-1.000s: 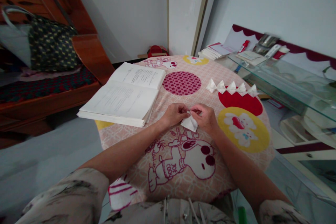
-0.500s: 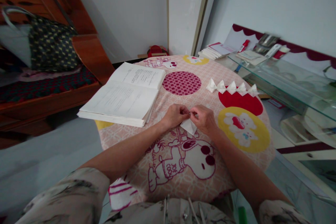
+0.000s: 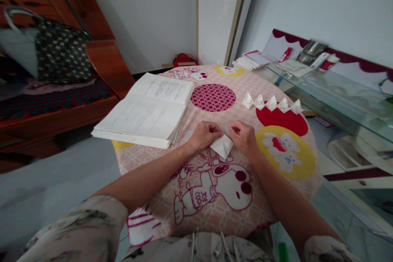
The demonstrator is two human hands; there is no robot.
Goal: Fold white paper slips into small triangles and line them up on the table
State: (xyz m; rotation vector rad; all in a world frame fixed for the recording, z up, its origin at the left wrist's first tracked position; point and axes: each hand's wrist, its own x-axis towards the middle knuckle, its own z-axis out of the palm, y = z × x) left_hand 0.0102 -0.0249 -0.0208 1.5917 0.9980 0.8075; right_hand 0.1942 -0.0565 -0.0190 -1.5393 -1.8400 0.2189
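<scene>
A small folded white paper [image 3: 221,147] lies between my hands near the middle of the round table. My left hand [image 3: 205,134] pinches its upper left edge between thumb and fingers. On the other side, my right hand [image 3: 243,136] is closed with thumb and finger together at the paper's upper right part. A greyish part of the paper stands up between the two hands. Farther to the right, a row of several folded white paper pieces [image 3: 272,102] stands on the tablecloth.
An open thick book [image 3: 144,110] lies on the left of the patterned tablecloth [image 3: 260,221]. A glass shelf [image 3: 337,94] holding small items borders the table at right. Beyond the left side stands a wooden bench [image 3: 106,67] with a dark patterned bag [image 3: 63,51].
My right hand has shifted slightly right, away from my left hand. The upper part of the folded paper now shows between them, and more of its front is visible.
</scene>
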